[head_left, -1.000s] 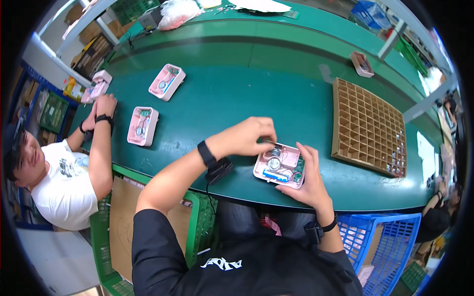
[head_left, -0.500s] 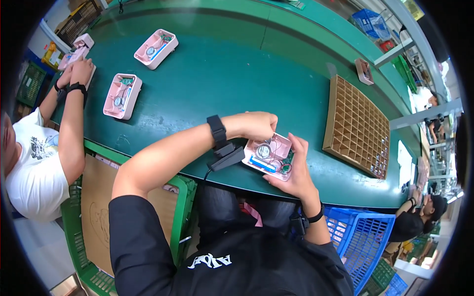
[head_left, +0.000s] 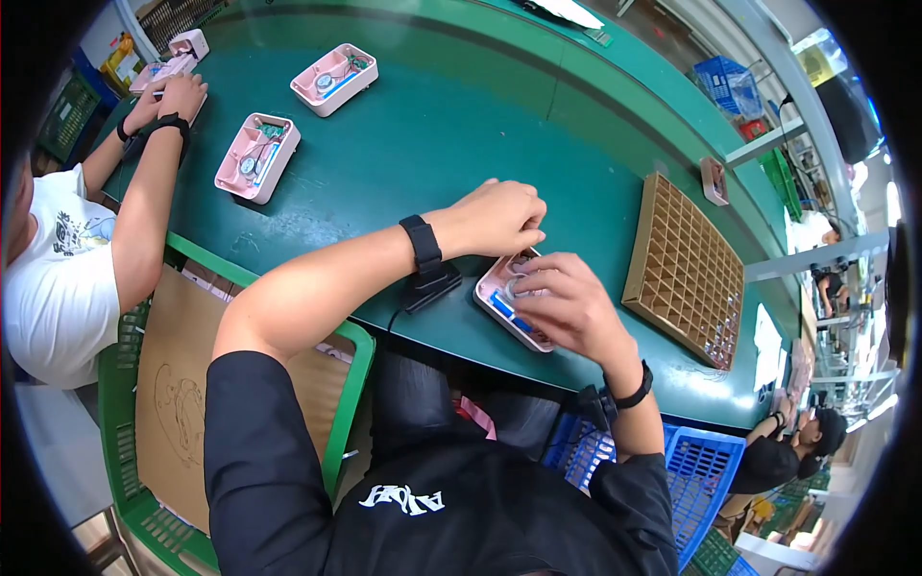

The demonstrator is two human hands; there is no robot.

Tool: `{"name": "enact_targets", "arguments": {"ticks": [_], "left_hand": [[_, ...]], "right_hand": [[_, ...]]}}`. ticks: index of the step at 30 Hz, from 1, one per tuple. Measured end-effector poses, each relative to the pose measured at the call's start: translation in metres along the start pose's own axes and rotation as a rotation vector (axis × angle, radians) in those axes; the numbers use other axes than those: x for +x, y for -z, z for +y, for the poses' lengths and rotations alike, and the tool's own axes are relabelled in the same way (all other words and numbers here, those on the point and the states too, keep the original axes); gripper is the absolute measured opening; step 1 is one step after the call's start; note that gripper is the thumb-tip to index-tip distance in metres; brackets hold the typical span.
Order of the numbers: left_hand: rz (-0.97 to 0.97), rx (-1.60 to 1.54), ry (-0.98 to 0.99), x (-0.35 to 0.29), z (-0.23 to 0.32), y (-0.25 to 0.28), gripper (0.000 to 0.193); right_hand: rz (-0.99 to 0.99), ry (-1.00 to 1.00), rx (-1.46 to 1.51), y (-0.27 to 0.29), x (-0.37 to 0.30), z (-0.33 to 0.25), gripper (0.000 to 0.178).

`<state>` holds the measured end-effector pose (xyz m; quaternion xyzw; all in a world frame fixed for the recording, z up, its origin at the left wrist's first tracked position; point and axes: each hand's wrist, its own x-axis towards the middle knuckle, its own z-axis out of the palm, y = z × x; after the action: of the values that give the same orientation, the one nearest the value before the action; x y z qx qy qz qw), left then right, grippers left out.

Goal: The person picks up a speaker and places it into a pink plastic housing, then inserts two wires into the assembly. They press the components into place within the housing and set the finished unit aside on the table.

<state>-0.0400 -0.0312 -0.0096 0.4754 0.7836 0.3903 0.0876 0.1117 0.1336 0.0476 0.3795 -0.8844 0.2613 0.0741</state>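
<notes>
A pink open box (head_left: 488, 290) lies on the green workbench in front of me, with a blue cylindrical cell (head_left: 506, 310) and a round metal part (head_left: 520, 285) inside. My left hand (head_left: 495, 219) is closed at the box's far edge, its fingers curled together; whatever they pinch is too small to make out. Over the near right of the box, my right hand (head_left: 573, 305) bends its separated fingers down to the round part. Its thumb is hidden, and the hand covers the box's right side.
Two similar pink boxes (head_left: 257, 158) stand at the far left, near a co-worker's hands (head_left: 173, 99). To the right lies a brown compartment tray (head_left: 687, 274), with another small box (head_left: 713, 180) beyond. A green crate (head_left: 351, 394) and a blue crate (head_left: 706, 480) flank my legs.
My right hand has left the box's right side and come over its inside. My left hand has lifted slightly from the far rim. The whole view has shifted a little.
</notes>
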Motion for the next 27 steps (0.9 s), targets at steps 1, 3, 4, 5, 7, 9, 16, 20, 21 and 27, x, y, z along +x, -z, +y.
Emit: {"name": "enact_targets", "arguments": {"ticks": [1,3,4,5,7,9,16,20,21,27], "left_hand": [[-0.025,0.053,-0.117,-0.001,0.002,0.001,0.025],[-0.075,0.163,-0.357,-0.001,0.007,0.003,0.030],[-0.069,0.164,-0.363,-0.002,0.012,0.002,0.030],[-0.188,0.126,-0.341,-0.005,0.023,0.002,0.033],[-0.306,0.088,-0.329,-0.009,0.036,-0.003,0.036],[-0.358,0.002,-0.409,-0.019,0.041,-0.008,0.035],[-0.399,0.068,-0.514,-0.022,0.052,-0.007,0.045],[-0.441,0.049,-0.473,-0.026,0.049,-0.011,0.050],[-0.424,0.082,-0.502,-0.028,0.045,-0.016,0.050],[-0.501,0.225,-0.417,-0.028,0.054,0.000,0.045]], "right_hand": [[0.052,-0.017,0.024,0.002,0.000,0.003,0.030],[0.158,-0.053,0.066,0.007,-0.004,0.011,0.023],[0.156,-0.052,0.057,0.009,-0.007,0.016,0.023],[0.188,-0.083,0.081,0.011,-0.012,0.022,0.023],[0.256,-0.147,0.127,0.015,-0.022,0.032,0.021],[0.273,-0.204,0.162,0.017,-0.028,0.032,0.020],[0.320,-0.370,0.342,0.017,-0.039,0.035,0.016],[0.339,-0.328,0.311,0.016,-0.036,0.036,0.015],[0.317,-0.313,0.312,0.016,-0.034,0.035,0.014],[0.204,-0.314,0.246,0.021,-0.034,0.033,0.014]]}}
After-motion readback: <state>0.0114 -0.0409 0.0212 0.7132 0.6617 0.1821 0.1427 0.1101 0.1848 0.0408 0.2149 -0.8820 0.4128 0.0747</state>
